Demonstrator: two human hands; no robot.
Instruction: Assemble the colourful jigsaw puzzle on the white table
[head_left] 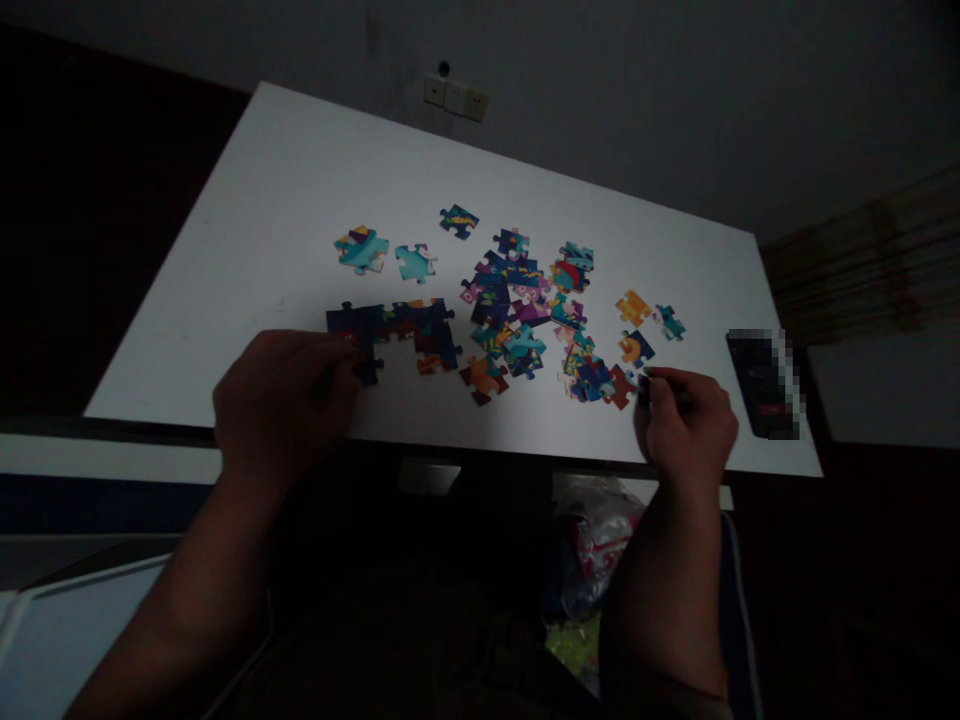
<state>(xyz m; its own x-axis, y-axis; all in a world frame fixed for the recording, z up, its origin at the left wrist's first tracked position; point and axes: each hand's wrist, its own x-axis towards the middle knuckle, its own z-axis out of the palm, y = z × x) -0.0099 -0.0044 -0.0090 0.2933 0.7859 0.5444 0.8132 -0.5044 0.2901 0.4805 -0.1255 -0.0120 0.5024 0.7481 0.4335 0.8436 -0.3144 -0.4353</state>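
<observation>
Head cam, R fingers (661, 400) pinching dark pc (643, 391), L hand (289, 395) at puzzle (409, 322), grip unclear, phone screen (752, 375) illegible

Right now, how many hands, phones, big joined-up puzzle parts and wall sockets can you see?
Left hand and right hand: 2
Phone: 1
Big joined-up puzzle part: 1
Wall sockets: 3
Total: 7
Loose puzzle pieces overlap too much to count.

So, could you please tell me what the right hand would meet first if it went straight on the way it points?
Probably the reddish-brown puzzle piece, just left of the right hand, though one view leaves unclear whether it would touch or pass above.
</observation>
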